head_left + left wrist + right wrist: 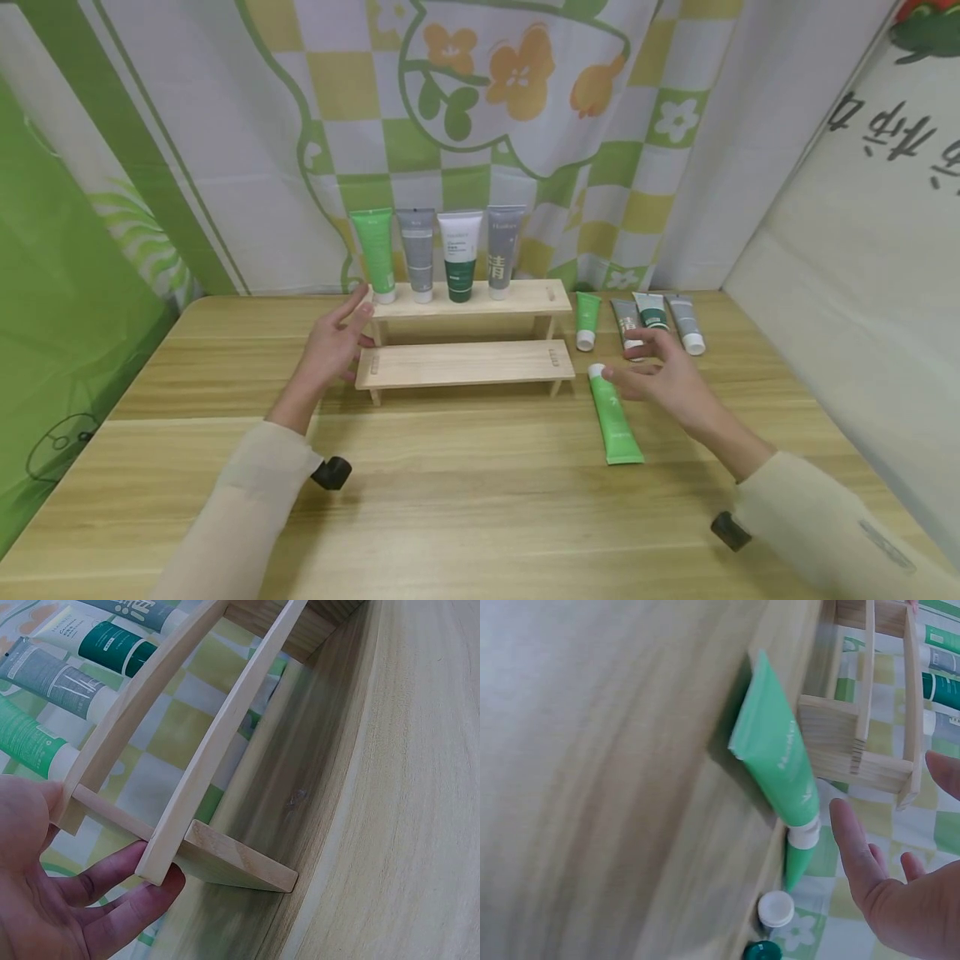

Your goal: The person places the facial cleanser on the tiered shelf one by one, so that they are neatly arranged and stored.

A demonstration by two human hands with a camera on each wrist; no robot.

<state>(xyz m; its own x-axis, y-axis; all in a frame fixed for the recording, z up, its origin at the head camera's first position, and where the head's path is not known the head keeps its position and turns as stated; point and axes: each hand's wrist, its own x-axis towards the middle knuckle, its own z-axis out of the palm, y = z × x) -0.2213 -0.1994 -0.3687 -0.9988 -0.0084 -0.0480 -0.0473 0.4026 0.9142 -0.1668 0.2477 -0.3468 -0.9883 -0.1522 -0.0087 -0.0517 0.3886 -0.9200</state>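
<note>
Tube [612, 417], green, lies on the tabletop [465, 500] right of the rack [465, 364], cap [596, 370] far, long axis near-to-far; the right hand [670, 379], nearer, hovers at its right, loosely spread, holding nothing, while the left hand [332, 340] grips the rack's left end.

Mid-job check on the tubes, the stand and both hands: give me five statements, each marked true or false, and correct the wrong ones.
1. Four tubes stand on the upper tier. True.
2. The leftmost of them has a grey body. False: its body is green.
3. The left hand touches the left end of the wooden stand. True.
4. The right hand grips a tube. False: that hand holds nothing.
5. The nearest green tube stands upright. False: it lies on the table.
</note>
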